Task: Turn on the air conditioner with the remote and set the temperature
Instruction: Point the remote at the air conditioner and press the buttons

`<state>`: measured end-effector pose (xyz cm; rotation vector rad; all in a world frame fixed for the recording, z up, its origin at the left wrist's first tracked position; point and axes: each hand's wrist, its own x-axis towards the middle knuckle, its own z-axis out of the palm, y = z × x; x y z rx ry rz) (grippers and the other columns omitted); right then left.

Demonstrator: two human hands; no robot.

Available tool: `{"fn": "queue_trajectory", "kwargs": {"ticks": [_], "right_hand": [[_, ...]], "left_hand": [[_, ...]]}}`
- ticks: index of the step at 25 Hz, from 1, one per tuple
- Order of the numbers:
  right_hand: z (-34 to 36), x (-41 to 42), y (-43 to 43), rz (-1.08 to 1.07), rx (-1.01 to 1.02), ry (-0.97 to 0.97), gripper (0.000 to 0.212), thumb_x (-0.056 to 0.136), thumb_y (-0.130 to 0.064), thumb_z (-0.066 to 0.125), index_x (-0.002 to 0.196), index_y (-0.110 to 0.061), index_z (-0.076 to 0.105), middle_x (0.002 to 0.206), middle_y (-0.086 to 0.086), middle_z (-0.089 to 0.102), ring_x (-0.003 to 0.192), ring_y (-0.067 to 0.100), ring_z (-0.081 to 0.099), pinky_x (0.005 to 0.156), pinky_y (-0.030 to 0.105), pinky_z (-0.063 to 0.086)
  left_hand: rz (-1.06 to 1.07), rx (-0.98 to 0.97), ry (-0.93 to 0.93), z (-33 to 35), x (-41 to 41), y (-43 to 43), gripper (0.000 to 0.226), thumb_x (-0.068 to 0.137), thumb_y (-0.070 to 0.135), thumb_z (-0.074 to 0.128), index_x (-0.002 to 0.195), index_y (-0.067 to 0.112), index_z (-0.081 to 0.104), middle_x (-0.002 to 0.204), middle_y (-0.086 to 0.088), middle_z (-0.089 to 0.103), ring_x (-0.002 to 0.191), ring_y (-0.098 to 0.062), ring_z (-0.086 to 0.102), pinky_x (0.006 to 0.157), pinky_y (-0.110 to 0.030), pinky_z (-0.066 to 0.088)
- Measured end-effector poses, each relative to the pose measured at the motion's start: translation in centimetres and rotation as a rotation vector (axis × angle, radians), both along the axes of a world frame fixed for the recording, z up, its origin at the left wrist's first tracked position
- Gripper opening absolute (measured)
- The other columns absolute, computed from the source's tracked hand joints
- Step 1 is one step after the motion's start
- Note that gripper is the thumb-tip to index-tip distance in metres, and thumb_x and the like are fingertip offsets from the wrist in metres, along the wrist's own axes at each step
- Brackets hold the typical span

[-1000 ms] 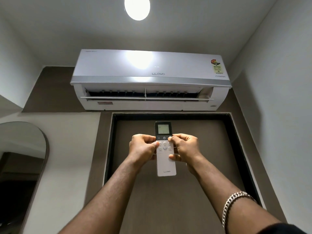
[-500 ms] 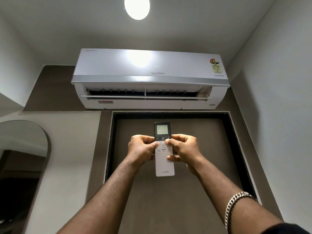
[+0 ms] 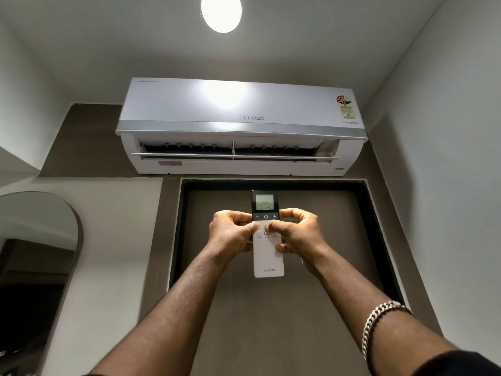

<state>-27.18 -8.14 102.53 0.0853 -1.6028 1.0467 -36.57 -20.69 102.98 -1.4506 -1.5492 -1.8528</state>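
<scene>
A white wall-mounted air conditioner [image 3: 241,126] hangs high on the wall, its lower flap swung open. Below it I hold a slim white remote [image 3: 268,263] upright with a dark top and a lit screen showing digits. My left hand [image 3: 230,234] grips the remote's left side, thumb resting on the buttons under the dark strip. My right hand [image 3: 296,232] grips its right side, thumb tip on the white buttons near the middle. The minus, power and plus keys are uncovered.
A dark brown door in a black frame [image 3: 379,240] fills the wall under the unit. An arched mirror [image 3: 40,253] hangs at the left. A round ceiling lamp [image 3: 221,12] glows overhead. A white wall [image 3: 447,158] closes the right side. My right wrist carries a silver chain bracelet [image 3: 376,318].
The remote has stayed in both hands and barely moved. My right thumb has slid down from the dark key strip onto the white buttons. The air conditioner's flap stays open.
</scene>
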Motion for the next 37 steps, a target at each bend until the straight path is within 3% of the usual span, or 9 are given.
{"fn": "queue_trajectory", "kwargs": {"ticks": [6,11,16,20,28,32,37], "right_hand": [[-0.4,0.5,0.0,0.037,-0.009,-0.03,0.042,0.074,-0.015,0.081,0.108,-0.017,0.057,0.109,0.014,0.07,0.088,0.022,0.072,0.052,0.025,0.058],[-0.4,0.6,-0.3,0.035,-0.009,-0.02,0.042,0.073,-0.015,0.081,0.108,-0.016,0.057,0.109,0.015,0.069,0.09,0.025,0.072,0.054,0.027,0.061],[-0.3,0.5,-0.6,-0.015,-0.016,0.005,0.034,0.073,-0.016,0.08,0.093,-0.025,0.054,0.1,0.011,0.068,0.081,0.02,0.071,0.046,0.022,0.055],[-0.1,0.7,-0.7,0.015,-0.006,-0.017,0.039,0.073,-0.015,0.081,0.103,-0.019,0.056,0.102,0.012,0.069,0.084,0.021,0.071,0.049,0.023,0.057],[-0.6,1.3,-0.9,0.008,-0.016,-0.037,0.037,0.074,-0.015,0.08,0.101,-0.019,0.055,0.102,0.013,0.07,0.084,0.021,0.071,0.049,0.024,0.057],[-0.8,1.7,-0.8,0.005,-0.029,-0.042,0.035,0.074,-0.015,0.079,0.099,-0.019,0.055,0.103,0.016,0.071,0.087,0.027,0.072,0.049,0.024,0.056],[-1.0,1.6,-0.9,0.003,-0.023,-0.05,0.036,0.074,-0.017,0.079,0.101,-0.019,0.055,0.1,0.014,0.07,0.084,0.024,0.072,0.047,0.021,0.054]], "left_hand": [[-0.02,-0.004,-0.003,-0.3,-0.1,0.1,0.022,0.083,0.02,0.071,0.1,0.012,0.06,0.099,-0.01,0.072,0.092,-0.022,0.072,0.06,-0.025,0.062],[-0.048,0.012,0.007,-0.4,-0.1,0.0,0.023,0.084,0.02,0.07,0.103,0.011,0.06,0.099,-0.011,0.073,0.094,-0.023,0.073,0.069,-0.031,0.063],[-0.046,-0.001,0.026,-0.4,0.0,-0.2,0.031,0.084,0.02,0.07,0.11,0.007,0.061,0.1,-0.012,0.072,0.094,-0.024,0.072,0.071,-0.032,0.062],[-0.06,0.005,0.011,-0.5,-0.2,-0.6,0.026,0.083,0.021,0.071,0.105,0.009,0.062,0.099,-0.011,0.074,0.092,-0.022,0.073,0.067,-0.029,0.062],[-0.07,-0.017,0.0,-0.7,0.1,-0.8,0.016,0.082,0.022,0.072,0.094,0.015,0.064,0.093,-0.008,0.075,0.089,-0.019,0.074,0.065,-0.03,0.063],[-0.063,-0.029,0.011,-0.9,0.6,-0.8,0.032,0.082,0.023,0.073,0.107,0.005,0.063,0.098,-0.012,0.075,0.092,-0.021,0.074,0.07,-0.035,0.063],[-0.057,-0.032,0.003,-1.1,1.1,-0.9,0.033,0.083,0.021,0.071,0.11,0.004,0.062,0.102,-0.015,0.074,0.096,-0.025,0.073,0.073,-0.037,0.063]]}}
